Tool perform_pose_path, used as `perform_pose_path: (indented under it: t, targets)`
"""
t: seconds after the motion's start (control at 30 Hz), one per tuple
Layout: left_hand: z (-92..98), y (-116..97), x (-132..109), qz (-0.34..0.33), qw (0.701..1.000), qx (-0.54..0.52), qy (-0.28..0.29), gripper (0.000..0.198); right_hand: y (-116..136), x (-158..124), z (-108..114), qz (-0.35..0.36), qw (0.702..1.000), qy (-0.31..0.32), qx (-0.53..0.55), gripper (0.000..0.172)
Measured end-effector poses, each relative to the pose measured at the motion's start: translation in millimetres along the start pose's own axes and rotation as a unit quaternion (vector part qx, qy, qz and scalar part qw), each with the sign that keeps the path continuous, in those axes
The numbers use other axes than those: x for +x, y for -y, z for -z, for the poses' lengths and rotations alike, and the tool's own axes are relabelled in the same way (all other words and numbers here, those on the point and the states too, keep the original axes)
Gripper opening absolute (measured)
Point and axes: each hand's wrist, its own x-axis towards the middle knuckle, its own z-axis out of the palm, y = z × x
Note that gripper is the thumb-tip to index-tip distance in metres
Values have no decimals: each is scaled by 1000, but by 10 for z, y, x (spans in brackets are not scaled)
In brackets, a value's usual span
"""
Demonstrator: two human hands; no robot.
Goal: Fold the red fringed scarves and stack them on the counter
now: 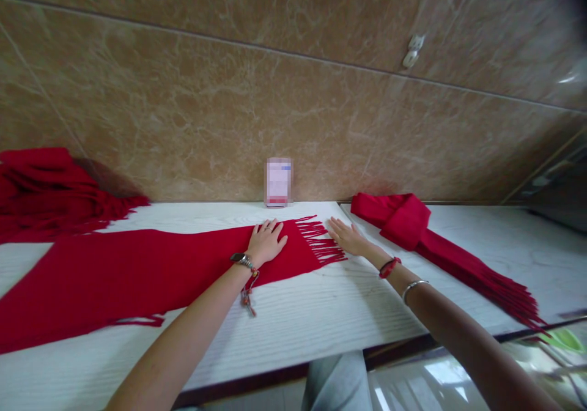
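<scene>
A long red scarf [137, 270] lies spread flat across the white table [321, 319], its fringed end [321, 243] pointing right. My left hand [266, 241] rests flat on the scarf just left of the fringe, fingers stretched out. My right hand [348, 236] lies flat and open at the tips of the fringe, touching the strands and the tabletop. Both wrists wear bracelets.
A knotted red scarf [408, 221] lies at the right, its tail running toward the table's front edge. A heap of red scarves [50, 191] sits at the far left. A small phone-like card [278, 182] leans against the marble wall [275, 105].
</scene>
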Motion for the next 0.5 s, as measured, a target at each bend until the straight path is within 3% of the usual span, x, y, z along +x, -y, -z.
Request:
perform_pose_path:
  t: [0.1, 0.3, 0.4, 0.5]
  targets:
    - [-7, 2, 5, 0, 1000, -4, -2, 49, 190, -98, 92, -20, 998, -22, 60, 50]
    - [-22, 13, 19, 4, 1000, -5, 1, 49, 775, -88, 204, 102, 991, 1, 90, 51]
    - [-26, 18, 22, 1, 1000, -2, 1, 49, 751, -109, 191, 121, 991, 14, 62, 49]
    - [-27, 18, 24, -1, 1000, -1, 3, 50, 529, -235, 153, 101, 994, 15, 42, 49]
